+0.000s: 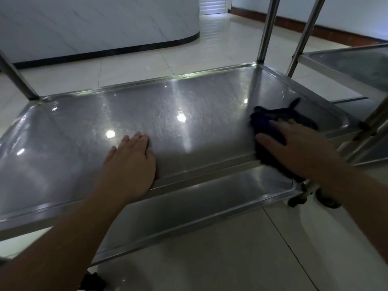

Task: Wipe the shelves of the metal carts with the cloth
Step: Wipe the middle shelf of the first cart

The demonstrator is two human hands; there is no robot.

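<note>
A steel cart shelf [168,114] fills the middle of the view, shiny with light spots. My left hand [131,162] lies flat on its near edge, fingers straight. At the shelf's right end a dark blue cloth [270,122] is spread on the metal, partly over the near rim. My right hand [294,148] presses flat on the cloth with fingers extended. A lower shelf [199,202] of the same cart shows beneath the near rim.
Upright steel posts rise at the far right corner [266,32] and far left corner [14,78]. A second cart's shelf [352,64] stands close at the right, with its own post [304,36]. Caster wheels [327,198] sit on pale floor tiles. A white curved counter [105,24] is behind.
</note>
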